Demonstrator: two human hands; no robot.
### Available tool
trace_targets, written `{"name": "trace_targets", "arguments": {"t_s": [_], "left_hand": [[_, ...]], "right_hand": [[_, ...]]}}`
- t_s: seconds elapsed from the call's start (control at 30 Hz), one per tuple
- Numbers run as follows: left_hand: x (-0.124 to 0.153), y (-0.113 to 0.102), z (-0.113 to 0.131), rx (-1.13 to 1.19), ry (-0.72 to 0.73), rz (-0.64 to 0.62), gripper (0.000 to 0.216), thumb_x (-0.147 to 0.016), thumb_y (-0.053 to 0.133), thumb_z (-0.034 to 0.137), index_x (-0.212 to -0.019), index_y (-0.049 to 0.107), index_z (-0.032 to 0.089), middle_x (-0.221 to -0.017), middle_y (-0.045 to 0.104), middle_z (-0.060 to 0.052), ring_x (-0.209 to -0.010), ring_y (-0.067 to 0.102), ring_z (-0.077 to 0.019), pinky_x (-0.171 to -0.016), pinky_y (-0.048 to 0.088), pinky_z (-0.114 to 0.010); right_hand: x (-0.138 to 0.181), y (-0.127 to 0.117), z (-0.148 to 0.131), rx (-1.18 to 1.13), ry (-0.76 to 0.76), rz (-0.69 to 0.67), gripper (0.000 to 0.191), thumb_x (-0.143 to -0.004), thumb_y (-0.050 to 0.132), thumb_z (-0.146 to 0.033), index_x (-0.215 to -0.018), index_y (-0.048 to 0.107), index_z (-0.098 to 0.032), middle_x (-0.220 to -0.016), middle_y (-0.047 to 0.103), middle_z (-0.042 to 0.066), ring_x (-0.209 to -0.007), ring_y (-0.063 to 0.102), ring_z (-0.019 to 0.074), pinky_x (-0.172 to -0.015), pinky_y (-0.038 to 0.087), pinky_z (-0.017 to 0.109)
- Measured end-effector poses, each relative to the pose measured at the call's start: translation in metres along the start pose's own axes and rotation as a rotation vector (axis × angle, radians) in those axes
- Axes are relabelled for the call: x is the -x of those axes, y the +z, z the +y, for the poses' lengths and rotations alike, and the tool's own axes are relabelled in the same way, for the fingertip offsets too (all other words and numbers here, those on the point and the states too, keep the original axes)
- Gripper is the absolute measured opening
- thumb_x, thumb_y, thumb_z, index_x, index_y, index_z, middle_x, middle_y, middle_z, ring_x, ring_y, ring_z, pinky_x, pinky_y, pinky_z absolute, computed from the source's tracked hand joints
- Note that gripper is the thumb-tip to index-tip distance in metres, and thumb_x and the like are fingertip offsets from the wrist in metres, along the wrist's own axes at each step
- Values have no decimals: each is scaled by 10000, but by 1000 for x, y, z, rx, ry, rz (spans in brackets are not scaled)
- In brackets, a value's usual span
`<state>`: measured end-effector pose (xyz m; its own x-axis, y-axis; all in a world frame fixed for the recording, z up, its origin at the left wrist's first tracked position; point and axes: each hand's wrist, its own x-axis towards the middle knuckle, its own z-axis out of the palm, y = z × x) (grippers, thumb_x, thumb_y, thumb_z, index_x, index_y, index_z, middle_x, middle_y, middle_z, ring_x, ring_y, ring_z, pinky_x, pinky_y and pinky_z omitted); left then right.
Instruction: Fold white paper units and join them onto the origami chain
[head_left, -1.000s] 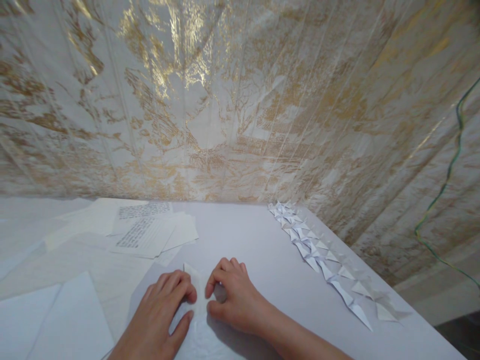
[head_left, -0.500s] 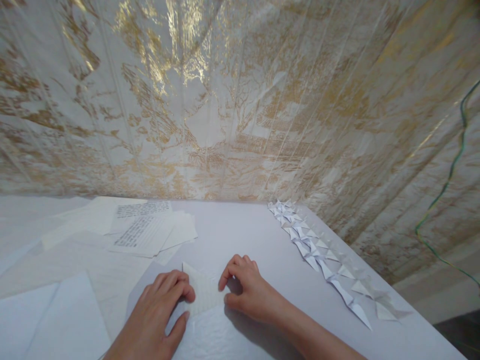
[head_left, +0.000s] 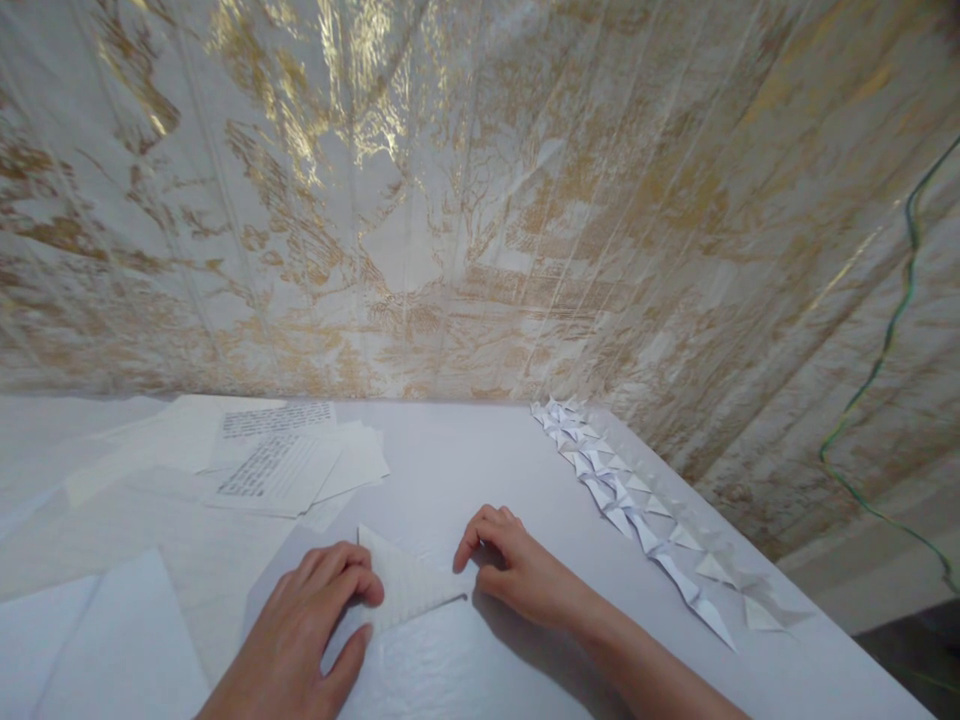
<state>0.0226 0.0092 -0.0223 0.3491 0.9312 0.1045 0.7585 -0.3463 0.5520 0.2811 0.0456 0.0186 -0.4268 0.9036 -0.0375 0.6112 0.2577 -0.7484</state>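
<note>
A folded piece of lined white paper, roughly triangular, lies flat on the white table in front of me. My left hand rests at its left edge, fingertips touching it and the thumb apart below. Just off the paper's right tip is my right hand, its fingers curved and a gap showing between thumb and forefinger. Nothing is visible in that hand.
Loose paper sheets, some with handwriting, overlap at the back left. Blank white sheets lie at the near left. Rows of folded paper pieces run along the table's right side. A gold-patterned curtain hangs behind; a green cord dangles right.
My right hand has moved slightly right, away from the folded paper, baring its right tip and lower edge. My left hand stays at the paper. The view has shifted a little.
</note>
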Motion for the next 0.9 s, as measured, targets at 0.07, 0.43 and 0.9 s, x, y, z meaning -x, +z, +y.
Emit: {"name": "trace_targets", "arguments": {"t_s": [0.07,0.43,0.9], "left_hand": [[1,1,-2,-2,4,-2,136,-828,530,237,-906,638,266,-1147,621,-65,-1117,549,-312,-934,456,-511],[1,5,-5,-3,56,71,147,-795,540,216,-889,634,279,-1088,638,-43,-1068,574,-291,-892,490,-470],[1,-18,19,245,56,293,119,-769,630,328,-861,705,325,-1107,729,1,-1165,575,-277,-1032,366,-430]], "right_hand": [[1,0,2,-2,-12,8,423,-591,446,98,-824,656,-185,-875,512,0,-937,476,197,-947,296,373],[18,11,-14,90,-182,-27,282,-738,665,-19,-961,641,-190,-1004,578,19,-1008,506,193,-998,320,337],[10,19,-15,-332,34,-51,42,-771,609,-132,-756,593,-168,-684,505,-33,-641,426,122,-611,301,260]]}}
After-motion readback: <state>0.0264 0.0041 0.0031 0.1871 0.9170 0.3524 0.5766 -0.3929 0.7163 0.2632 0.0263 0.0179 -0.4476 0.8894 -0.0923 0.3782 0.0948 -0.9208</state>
